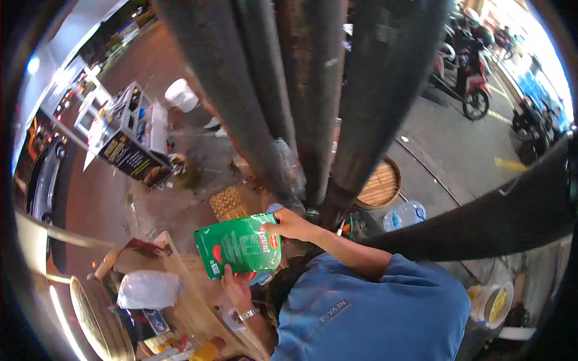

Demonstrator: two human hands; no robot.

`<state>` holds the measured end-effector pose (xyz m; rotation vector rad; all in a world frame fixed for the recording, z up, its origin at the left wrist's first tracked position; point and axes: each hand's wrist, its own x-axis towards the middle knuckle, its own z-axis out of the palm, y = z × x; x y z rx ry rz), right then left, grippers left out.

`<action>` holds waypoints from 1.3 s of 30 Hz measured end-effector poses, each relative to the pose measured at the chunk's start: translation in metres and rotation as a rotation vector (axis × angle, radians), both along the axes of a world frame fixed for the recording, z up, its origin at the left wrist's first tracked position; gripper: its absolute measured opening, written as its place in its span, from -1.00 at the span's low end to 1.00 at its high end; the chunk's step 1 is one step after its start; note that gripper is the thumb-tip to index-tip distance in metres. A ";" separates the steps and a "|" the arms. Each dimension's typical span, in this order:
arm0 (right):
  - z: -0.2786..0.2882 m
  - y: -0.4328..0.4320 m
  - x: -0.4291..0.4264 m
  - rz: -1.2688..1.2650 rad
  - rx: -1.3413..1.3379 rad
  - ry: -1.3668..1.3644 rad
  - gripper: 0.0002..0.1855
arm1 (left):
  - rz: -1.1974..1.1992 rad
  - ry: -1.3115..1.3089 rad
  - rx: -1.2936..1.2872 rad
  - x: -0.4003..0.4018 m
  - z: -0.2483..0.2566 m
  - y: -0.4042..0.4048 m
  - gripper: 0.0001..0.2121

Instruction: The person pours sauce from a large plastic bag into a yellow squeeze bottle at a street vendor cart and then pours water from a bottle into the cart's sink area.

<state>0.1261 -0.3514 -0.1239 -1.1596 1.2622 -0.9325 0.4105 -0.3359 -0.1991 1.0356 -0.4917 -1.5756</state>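
Note:
Neither of my own hands is in view. Before me, seen from above and behind, a co-worker in a blue shirt point(375, 311) bends over, dark hair towards the middle of the picture. The co-worker's bare hands hold a green Del Monte pouch point(239, 246): one hand point(286, 223) grips its upper right corner, and the other hand point(237, 289), with a metal wristwatch point(249, 314), is at its lower edge. The pouch lies tilted across the view, its printed face up. Under it, partly hidden, is something red and blue.
Large dark poles point(316, 90) converge near the middle. A wooden table point(194, 289) at lower left bears a white plastic bag point(149, 289). A round woven tray point(379, 182), a clear plastic bottle point(404, 215), a white bucket point(181, 95), a food cart point(131, 140) and motorcycles point(465, 76) stand around.

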 end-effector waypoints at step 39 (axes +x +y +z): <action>-0.124 0.755 -0.331 -1.626 -0.039 0.398 -0.78 | -0.098 -0.588 -1.320 -0.346 0.194 0.295 -0.57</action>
